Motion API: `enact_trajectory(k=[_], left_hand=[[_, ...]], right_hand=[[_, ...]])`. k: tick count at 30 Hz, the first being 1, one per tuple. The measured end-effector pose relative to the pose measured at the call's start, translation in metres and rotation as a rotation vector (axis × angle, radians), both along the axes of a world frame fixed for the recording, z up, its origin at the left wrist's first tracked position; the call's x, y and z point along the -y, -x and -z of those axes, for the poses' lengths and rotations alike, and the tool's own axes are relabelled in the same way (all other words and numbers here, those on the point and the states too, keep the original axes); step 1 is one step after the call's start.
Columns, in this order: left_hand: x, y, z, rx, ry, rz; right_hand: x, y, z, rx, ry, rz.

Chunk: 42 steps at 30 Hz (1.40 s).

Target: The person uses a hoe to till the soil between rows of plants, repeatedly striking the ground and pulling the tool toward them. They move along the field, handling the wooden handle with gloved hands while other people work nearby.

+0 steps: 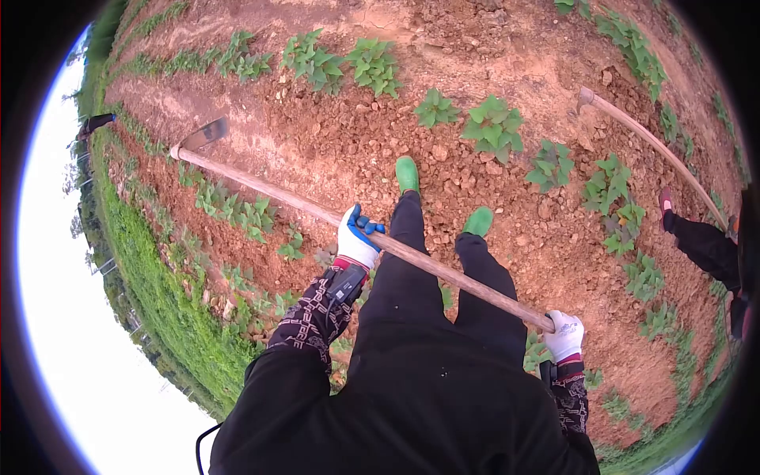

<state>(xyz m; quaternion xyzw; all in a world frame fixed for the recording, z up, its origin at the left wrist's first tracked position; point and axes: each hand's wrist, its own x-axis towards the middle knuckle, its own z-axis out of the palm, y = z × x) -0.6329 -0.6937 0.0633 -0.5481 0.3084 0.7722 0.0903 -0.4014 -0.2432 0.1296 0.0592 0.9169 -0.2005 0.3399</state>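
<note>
A long-handled hoe [269, 190] crosses in front of my body, its wooden handle slanting from upper left down to lower right. Its metal blade [207, 134] is at the far left end, slightly blurred, over the reddish soil. My left hand [360, 236], in a white glove with blue fingertips, is closed around the middle of the handle. At the handle's near end, my right hand [564, 336] in a white glove is wrapped round the wood. Both wrists have dark bands over patterned sleeves.
Rows of leafy green plants [492, 128] run through loose, clumpy soil [356, 142]. My green shoes [407, 174] stand between rows. At right, another person [704, 245] has a second hoe [649, 142]. Another person [96, 123] is partly visible far left, near a grassy strip [158, 269].
</note>
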Motion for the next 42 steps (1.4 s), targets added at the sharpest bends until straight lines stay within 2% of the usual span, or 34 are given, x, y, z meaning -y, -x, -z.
enact_trajectory(k=[2, 4, 5, 8, 10, 11, 12, 15, 19, 22, 24, 27, 31, 34, 37, 42], left_hand=[[-0.023, -0.013, -0.004, 0.022, -0.022, 0.024], [-0.055, -0.034, 0.007, 0.038, -0.214, 0.000], [-0.077, -0.042, 0.011, 0.059, -0.208, 0.001], [-0.118, -0.066, 0.065, 0.164, -0.294, 0.060], [-0.129, -0.061, 0.097, 0.221, -0.210, 0.132], [-0.130, -0.061, 0.111, 0.271, -0.121, 0.185], [-0.132, -0.063, 0.112, 0.241, -0.053, 0.137], [-0.106, -0.058, 0.110, 0.234, -0.303, 0.114], [-0.076, -0.053, 0.111, 0.288, -0.380, 0.102], [-0.070, -0.050, 0.099, 0.299, -0.422, 0.106], [-0.062, -0.039, 0.096, 0.327, -0.442, 0.099], [-0.031, 0.001, 0.102, 0.286, -0.364, 0.077], [0.047, 0.054, 0.123, 0.214, -0.290, 0.036], [0.121, 0.087, 0.109, 0.170, -0.138, 0.050], [0.184, 0.116, 0.079, 0.196, 0.016, 0.011], [0.259, 0.141, 0.068, 0.171, 0.124, 0.019]], right_hand=[[-0.025, -0.015, -0.007, 0.045, -0.017, 0.053], [-0.058, -0.032, -0.021, 0.079, -0.096, 0.062], [-0.073, -0.039, -0.034, 0.126, -0.132, 0.095], [-0.096, -0.051, -0.069, 0.349, -0.270, 0.084], [-0.077, -0.045, -0.091, 0.328, -0.329, 0.070], [-0.069, -0.045, -0.099, 0.333, -0.367, 0.079], [-0.066, -0.043, -0.101, 0.332, -0.378, 0.073], [-0.060, -0.042, -0.102, 0.286, -0.372, 0.063], [-0.050, -0.055, -0.105, 0.306, -0.399, 0.057], [-0.038, -0.058, -0.121, 0.191, -0.299, 0.182], [-0.031, -0.053, -0.120, 0.228, -0.352, 0.137], [0.002, -0.015, -0.099, 0.238, -0.430, 0.080], [0.065, 0.055, -0.060, 0.222, -0.314, 0.098], [0.119, 0.092, -0.032, 0.309, -0.246, 0.016], [0.167, 0.133, -0.019, 0.242, -0.105, -0.036], [0.202, 0.213, -0.035, 0.209, 0.038, -0.032]])
